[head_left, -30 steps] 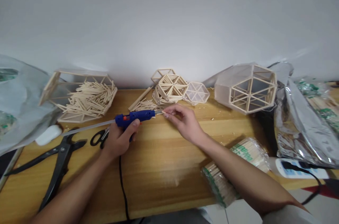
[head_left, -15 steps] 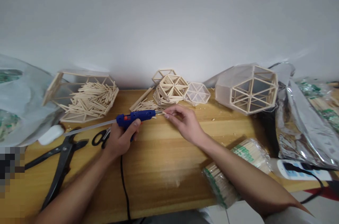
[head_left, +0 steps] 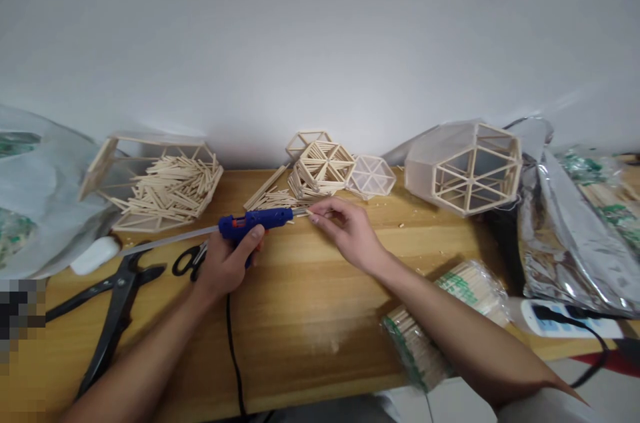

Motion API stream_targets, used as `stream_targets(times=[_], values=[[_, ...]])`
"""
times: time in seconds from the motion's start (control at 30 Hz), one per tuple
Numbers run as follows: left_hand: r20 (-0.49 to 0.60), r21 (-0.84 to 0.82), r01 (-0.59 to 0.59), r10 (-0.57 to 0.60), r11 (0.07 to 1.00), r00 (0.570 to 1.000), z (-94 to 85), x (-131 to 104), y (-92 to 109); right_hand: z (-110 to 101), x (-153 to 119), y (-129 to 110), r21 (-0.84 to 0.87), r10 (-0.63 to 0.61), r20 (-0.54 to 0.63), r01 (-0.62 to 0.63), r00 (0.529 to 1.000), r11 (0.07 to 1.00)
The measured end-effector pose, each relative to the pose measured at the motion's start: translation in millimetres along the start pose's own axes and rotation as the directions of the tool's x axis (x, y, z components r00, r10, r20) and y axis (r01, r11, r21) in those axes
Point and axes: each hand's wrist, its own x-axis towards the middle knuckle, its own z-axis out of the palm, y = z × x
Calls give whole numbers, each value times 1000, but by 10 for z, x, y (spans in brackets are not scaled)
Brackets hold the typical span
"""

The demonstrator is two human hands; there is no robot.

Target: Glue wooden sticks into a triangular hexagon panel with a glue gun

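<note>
My left hand (head_left: 230,259) is wrapped round a blue glue gun (head_left: 255,221), with a long pale glue stick (head_left: 170,240) jutting from its back end. The nozzle points right, close to the fingertips of my right hand (head_left: 347,233). Those fingers are pinched on a short wooden stick (head_left: 304,213), whose end is at the nozzle; I cannot tell whether they touch. Just behind lie a pile of loose sticks (head_left: 275,199), hexagonal stick frames (head_left: 327,166) and a hexagon covered in pale sheet (head_left: 373,176).
A stick-filled frame (head_left: 170,189) stands at the left, a covered stick frame (head_left: 465,169) at the right. Black pliers (head_left: 120,289), scissors (head_left: 186,263) and a white case (head_left: 95,255) lie left. Bagged sticks (head_left: 470,289) sit under my right forearm, near a power strip (head_left: 570,319).
Almost nothing differs. The whole view has shifted very slightly; both hands keep their hold and position.
</note>
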Motion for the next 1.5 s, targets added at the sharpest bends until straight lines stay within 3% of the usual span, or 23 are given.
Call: stream_targets(times=[0.53,1.1,1.5], values=[[6,27,-2,2,1000,1000,-16,-2,-79,9,-1,5,-6,-1,-3,1,1000,1000],[-39,-61,30,-33,998,999,26,7,17,7,-3,6,-2,4,-5,-4,1000,1000],[14,-9,5,-5,1000,1000,-15,-2,-58,-3,0,-10,-14,-5,2,5,1000,1000]])
